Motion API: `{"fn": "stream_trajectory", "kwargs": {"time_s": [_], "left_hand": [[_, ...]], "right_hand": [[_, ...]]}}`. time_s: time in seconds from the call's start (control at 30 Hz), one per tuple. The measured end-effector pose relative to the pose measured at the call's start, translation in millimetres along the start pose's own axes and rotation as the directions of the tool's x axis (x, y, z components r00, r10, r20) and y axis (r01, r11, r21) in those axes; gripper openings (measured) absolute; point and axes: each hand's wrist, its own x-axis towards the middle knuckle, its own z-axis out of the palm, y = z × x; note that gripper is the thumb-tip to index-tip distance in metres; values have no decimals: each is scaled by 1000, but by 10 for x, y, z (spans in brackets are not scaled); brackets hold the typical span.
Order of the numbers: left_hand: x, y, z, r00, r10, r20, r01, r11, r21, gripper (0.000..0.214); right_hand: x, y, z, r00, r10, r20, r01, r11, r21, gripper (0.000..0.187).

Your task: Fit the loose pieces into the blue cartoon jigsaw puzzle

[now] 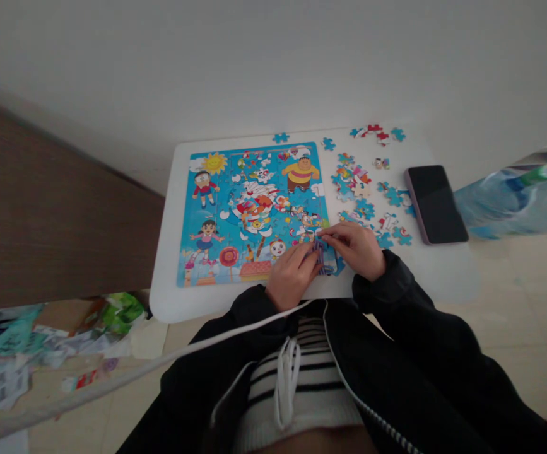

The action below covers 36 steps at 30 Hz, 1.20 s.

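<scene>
A blue cartoon jigsaw puzzle (226,230) lies on a small white table, with several pieces fitted into it. Over its lower right part, my left hand (292,274) rests with thumb and fingers apart, touching a purple-patterned area at the corner. My right hand (357,247) is beside it, thumb and fingertips pinched together at the puzzle's right edge. A small puzzle piece (320,236) seems to be between those fingertips, mostly hidden. Loose puzzle pieces (364,209) lie scattered to the right of the puzzle, close to my right hand.
A dark-screened phone (436,205) lies at the right of the white table (164,277). Beyond it is a clear plastic bag (523,198). A wall (273,69) stands behind, a brown wooden panel (60,214) at left. A white cord (178,356) crosses in front; wrappers litter the floor.
</scene>
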Motion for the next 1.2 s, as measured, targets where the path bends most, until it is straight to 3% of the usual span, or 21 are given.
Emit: {"fn": "stream_trajectory", "kwargs": {"time_s": [0.2,0.47,0.63,0.8,1.2], "left_hand": [[-18,19,3,996,-45,76,49,998,-47,24],[-25,11,42,998,18,65,-15,999,-45,20],[-33,-10,51,996,76,50,-76,997,-15,21],[-31,-15,39,994,52,95,-50,998,-23,24],[-51,-28,50,994,73,83,-79,994,76,28]], "right_hand": [[20,-9,0,1000,7,9,-7,1000,-12,17],[-15,33,26,981,-190,31,193,959,-206,21],[-104,5,17,977,-210,-41,187,930,-316,22],[-247,-35,7,961,-275,-41,249,917,-311,21],[-351,-125,95,928,-370,39,336,786,-519,24]]}}
